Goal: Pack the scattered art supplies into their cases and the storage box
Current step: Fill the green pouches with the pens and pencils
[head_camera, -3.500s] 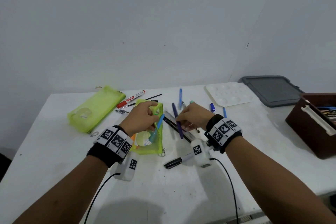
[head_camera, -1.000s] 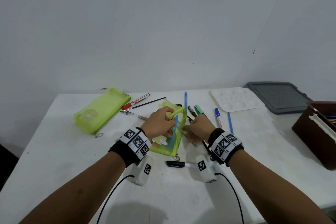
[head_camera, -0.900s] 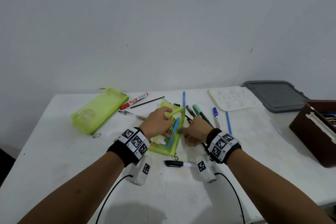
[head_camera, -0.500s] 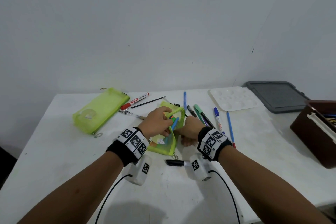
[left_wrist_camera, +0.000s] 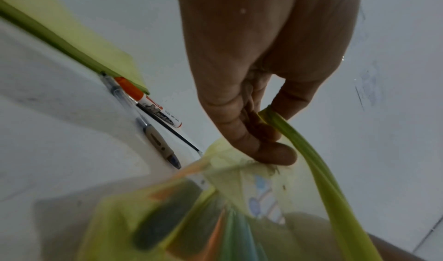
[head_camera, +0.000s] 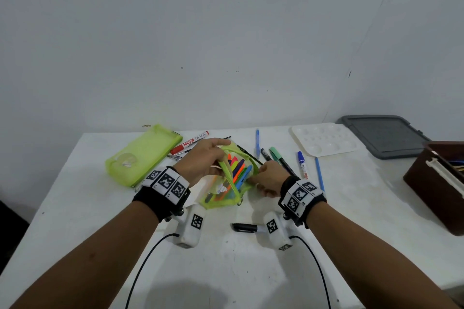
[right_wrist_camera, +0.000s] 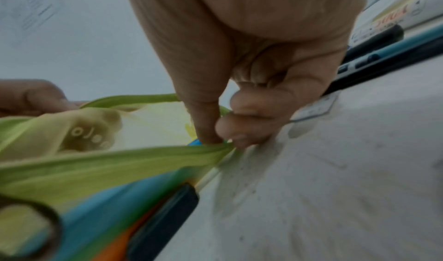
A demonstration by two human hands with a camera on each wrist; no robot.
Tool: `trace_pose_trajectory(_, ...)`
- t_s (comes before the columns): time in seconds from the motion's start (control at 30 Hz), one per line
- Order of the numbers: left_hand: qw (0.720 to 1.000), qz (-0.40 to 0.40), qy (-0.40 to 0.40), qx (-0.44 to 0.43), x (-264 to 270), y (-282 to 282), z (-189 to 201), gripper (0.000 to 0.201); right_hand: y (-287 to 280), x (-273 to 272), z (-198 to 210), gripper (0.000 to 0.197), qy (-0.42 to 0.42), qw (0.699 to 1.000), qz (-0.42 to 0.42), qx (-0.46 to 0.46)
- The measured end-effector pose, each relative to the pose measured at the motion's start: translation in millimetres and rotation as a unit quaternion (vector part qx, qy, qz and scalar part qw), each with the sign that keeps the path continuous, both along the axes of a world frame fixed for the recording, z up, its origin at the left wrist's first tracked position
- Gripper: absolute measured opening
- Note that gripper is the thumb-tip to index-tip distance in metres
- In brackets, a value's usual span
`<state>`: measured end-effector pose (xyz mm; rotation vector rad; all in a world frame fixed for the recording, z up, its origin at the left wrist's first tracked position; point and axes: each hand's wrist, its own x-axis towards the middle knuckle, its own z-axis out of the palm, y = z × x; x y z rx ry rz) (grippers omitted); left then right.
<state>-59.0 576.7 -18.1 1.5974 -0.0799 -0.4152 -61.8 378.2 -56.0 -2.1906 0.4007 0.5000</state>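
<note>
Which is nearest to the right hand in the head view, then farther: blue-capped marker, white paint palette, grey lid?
From the right hand:
1. Blue-capped marker, just to its right.
2. White paint palette, farther back right.
3. Grey lid, far right corner.

The right hand (head_camera: 267,178) hides the near end of the black pen (head_camera: 277,162) behind it, and a wrist camera covers most of the black marker (head_camera: 244,227) on the table (head_camera: 226,271). The brown storage box (head_camera: 437,183) is cut off by the right edge of the head view. In the right wrist view the pens inside the green pouch (right_wrist_camera: 100,162) blur into bands of colour.
</note>
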Motion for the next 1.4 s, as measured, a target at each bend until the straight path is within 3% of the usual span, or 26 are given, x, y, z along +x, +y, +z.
trace_pose_trajectory(0.2,0.998,-0.001,0.019,-0.052,0,4,6,0.041,-8,1,9,0.009,0.031,0.999,0.003,0.034)
trace_pose_trajectory(0.37,1.000,-0.003,0.021,-0.002,1,-1,7,0.038,-14,2,19,0.011,0.010,0.992,-0.055,0.109)
trace_pose_trajectory(0.63,0.998,-0.021,-0.026,0.046,7,-19,29,0.039,-19,2,72,0.004,-0.167,0.969,-0.026,0.178)
trace_pose_trajectory(0.7,0.998,-0.013,-0.045,0.045,10,-27,36,0.040,-22,4,82,0.007,-0.205,0.966,-0.022,0.157)
trace_pose_trajectory(0.8,0.994,-0.025,-0.065,0.078,13,-42,38,0.043,-29,10,86,0.014,-0.231,0.972,0.020,0.043)
trace_pose_trajectory(1.0,0.989,-0.049,-0.060,0.125,11,-64,19,0.055,-59,14,65,0.014,-0.191,0.981,0.018,-0.018)
trace_pose_trajectory(1.23,0.986,-0.043,-0.059,0.149,19,-76,11,0.035,-104,6,44,0.012,-0.116,0.993,-0.012,0.030)
trace_pose_trajectory(1.4,0.984,-0.043,-0.053,0.167,20,-89,7,0.035,-134,11,29,0.012,-0.091,0.994,-0.050,-0.019)
